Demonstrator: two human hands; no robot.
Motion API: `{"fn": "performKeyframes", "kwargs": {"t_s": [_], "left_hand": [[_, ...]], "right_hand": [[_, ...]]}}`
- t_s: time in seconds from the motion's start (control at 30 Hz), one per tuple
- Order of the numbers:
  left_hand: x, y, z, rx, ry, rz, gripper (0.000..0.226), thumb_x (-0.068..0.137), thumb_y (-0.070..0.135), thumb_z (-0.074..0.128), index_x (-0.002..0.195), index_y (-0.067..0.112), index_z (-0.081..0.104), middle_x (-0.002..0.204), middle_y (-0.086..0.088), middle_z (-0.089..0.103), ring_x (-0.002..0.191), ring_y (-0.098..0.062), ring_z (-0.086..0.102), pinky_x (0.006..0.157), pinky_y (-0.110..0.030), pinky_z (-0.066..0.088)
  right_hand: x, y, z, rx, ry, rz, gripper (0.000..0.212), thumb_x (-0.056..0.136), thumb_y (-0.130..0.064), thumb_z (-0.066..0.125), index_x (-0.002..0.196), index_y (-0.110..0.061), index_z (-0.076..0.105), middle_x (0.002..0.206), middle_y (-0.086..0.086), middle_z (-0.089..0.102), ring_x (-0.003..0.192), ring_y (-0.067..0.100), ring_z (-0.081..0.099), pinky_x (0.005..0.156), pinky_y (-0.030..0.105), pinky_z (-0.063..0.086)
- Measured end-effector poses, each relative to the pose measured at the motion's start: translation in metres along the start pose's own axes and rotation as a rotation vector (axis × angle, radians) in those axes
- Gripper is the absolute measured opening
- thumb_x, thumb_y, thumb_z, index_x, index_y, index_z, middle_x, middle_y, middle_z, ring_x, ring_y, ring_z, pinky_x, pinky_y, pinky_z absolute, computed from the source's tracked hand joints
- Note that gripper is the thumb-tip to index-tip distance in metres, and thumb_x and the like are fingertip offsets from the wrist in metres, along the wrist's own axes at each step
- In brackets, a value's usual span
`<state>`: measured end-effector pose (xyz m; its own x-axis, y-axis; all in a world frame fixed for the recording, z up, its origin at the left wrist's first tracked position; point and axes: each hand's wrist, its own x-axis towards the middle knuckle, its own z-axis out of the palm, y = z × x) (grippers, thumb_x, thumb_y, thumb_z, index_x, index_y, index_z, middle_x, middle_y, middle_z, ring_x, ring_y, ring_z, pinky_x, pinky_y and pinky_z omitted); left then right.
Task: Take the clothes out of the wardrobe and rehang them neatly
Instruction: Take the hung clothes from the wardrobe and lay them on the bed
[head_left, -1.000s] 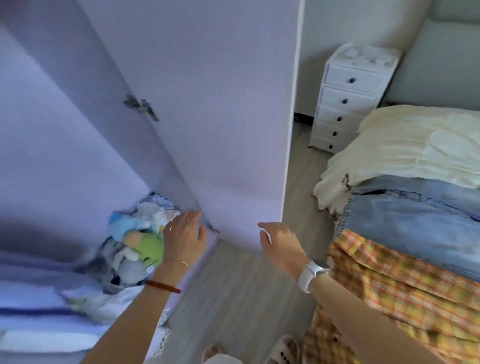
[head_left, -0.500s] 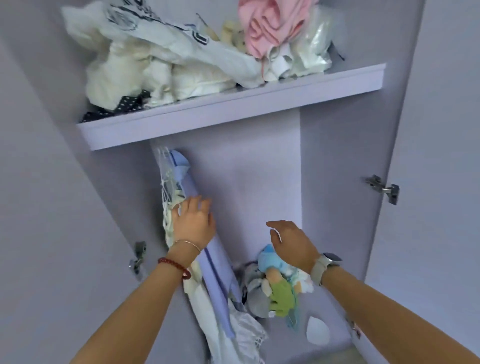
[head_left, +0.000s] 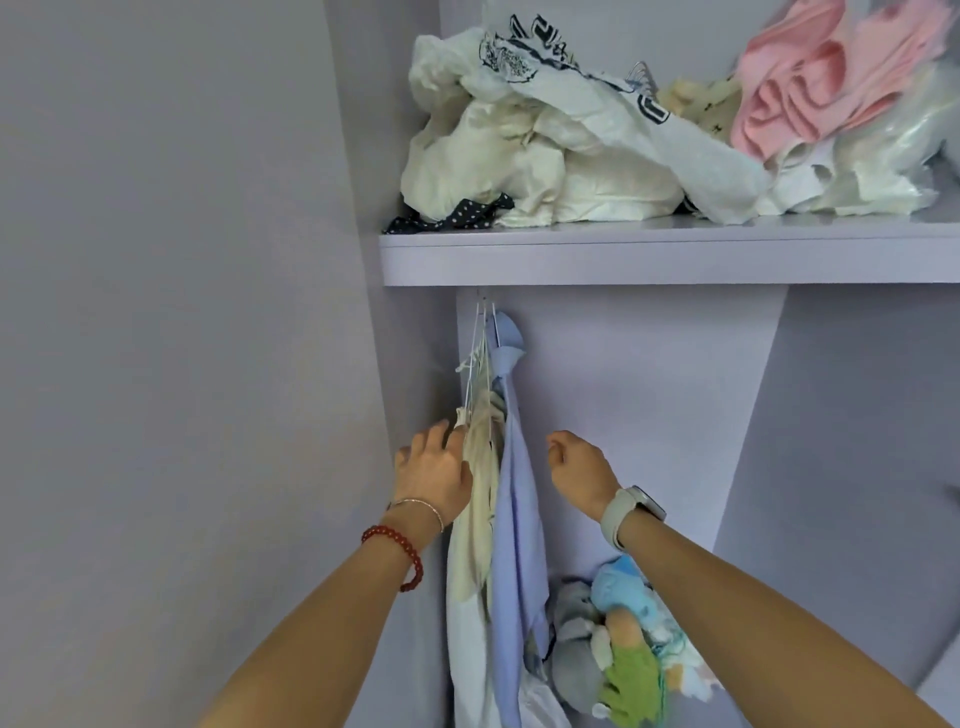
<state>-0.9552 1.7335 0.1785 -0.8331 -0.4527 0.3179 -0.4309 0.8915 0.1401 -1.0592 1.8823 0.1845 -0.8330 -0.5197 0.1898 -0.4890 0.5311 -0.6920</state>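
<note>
Both hands have come up higher than they were a moment ago, and the view has swung so the shelf now sits level across the top. The clothes hang straighter too.

On the far left is the plain wardrobe wall (head_left: 182, 312). Next comes the left hand (head_left: 434, 475), with a red bead bracelet (head_left: 397, 553) on the wrist. Its fingers are spread loose and rest against the side of the cream top (head_left: 480, 493). It does not hold anything yet. The cream top hangs on thin wire hangers (head_left: 480, 353) under the shelf. Right beside it, touching, hangs the light blue shirt (head_left: 514, 519). These are the clothes to take out.

To the right of the shirt is the right hand (head_left: 579, 467), with a pale watch (head_left: 631, 512) on the wrist. Its fingers curl loosely and hold nothing. It is near the shirt but apart from it.

Low down on the right lies a pile of soft toys (head_left: 618, 639). Up top, the shelf (head_left: 623, 254) carries a heap of crumpled white clothes (head_left: 545, 156) and a pink cloth (head_left: 810, 88).

I think this is the reaching step. Next, the hands need to go up to the hanger hooks, lift them off, and bring the clothes out. The hangers sit close together, so they could tangle.
</note>
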Motion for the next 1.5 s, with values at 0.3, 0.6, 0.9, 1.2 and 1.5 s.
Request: {"fn": "performKeyframes", "kwargs": {"t_s": [0.3, 0.6, 0.9, 1.2, 1.5], "left_hand": [[0.083, -0.012, 0.053, -0.099, -0.024, -0.035, 0.06, 0.095, 0.027, 0.037, 0.147, 0.019, 0.008, 0.155, -0.002, 0.01, 0.138, -0.023, 0.018, 0.108, -0.041, 0.025], [0.127, -0.014, 0.099, -0.052, -0.004, 0.021, 0.065, 0.096, 0.04, 0.031, 0.148, 0.023, -0.005, 0.156, 0.004, -0.009, 0.143, -0.018, -0.002, 0.11, -0.042, 0.019], [0.142, -0.006, 0.105, 0.008, -0.009, 0.113, 0.056, 0.097, 0.043, 0.022, 0.146, 0.035, -0.004, 0.154, 0.004, -0.021, 0.143, -0.022, -0.011, 0.106, -0.045, 0.026], [0.147, 0.023, 0.097, -0.097, -0.005, 0.09, 0.054, 0.097, 0.036, 0.028, 0.147, 0.03, 0.009, 0.157, 0.0, -0.004, 0.143, -0.022, -0.011, 0.113, -0.05, 0.003], [0.125, 0.108, 0.064, -0.476, 0.202, 0.29, 0.056, 0.095, 0.027, 0.042, 0.145, 0.01, 0.021, 0.154, -0.008, 0.018, 0.143, -0.029, 0.009, 0.115, -0.045, 0.008]], "right_hand": [[0.099, 0.001, 0.043, 0.003, 0.018, 0.019, 0.019, 0.097, -0.027, 0.039, 0.081, -0.017, 0.043, 0.092, 0.008, 0.044, 0.087, 0.022, 0.046, 0.079, 0.031, 0.042], [0.155, 0.013, 0.065, -0.141, 0.024, -0.029, 0.033, 0.095, -0.011, 0.034, 0.126, -0.001, 0.042, 0.123, 0.019, 0.049, 0.107, 0.035, 0.051, 0.085, 0.04, 0.045], [0.182, 0.021, 0.041, -0.272, 0.265, -0.044, 0.037, 0.1, -0.026, 0.026, 0.112, -0.001, 0.049, 0.1, 0.023, 0.064, 0.091, 0.04, 0.059, 0.07, 0.038, 0.043], [0.139, 0.056, -0.002, -0.095, 0.414, -0.06, 0.033, 0.099, -0.02, 0.031, 0.1, 0.003, 0.055, 0.086, 0.024, 0.064, 0.08, 0.04, 0.058, 0.064, 0.037, 0.041], [0.004, 0.118, -0.068, -0.252, 0.304, -0.019, 0.027, 0.098, -0.022, 0.037, 0.111, -0.012, 0.058, 0.083, 0.014, 0.069, 0.078, 0.034, 0.062, 0.073, 0.033, 0.043]]}}
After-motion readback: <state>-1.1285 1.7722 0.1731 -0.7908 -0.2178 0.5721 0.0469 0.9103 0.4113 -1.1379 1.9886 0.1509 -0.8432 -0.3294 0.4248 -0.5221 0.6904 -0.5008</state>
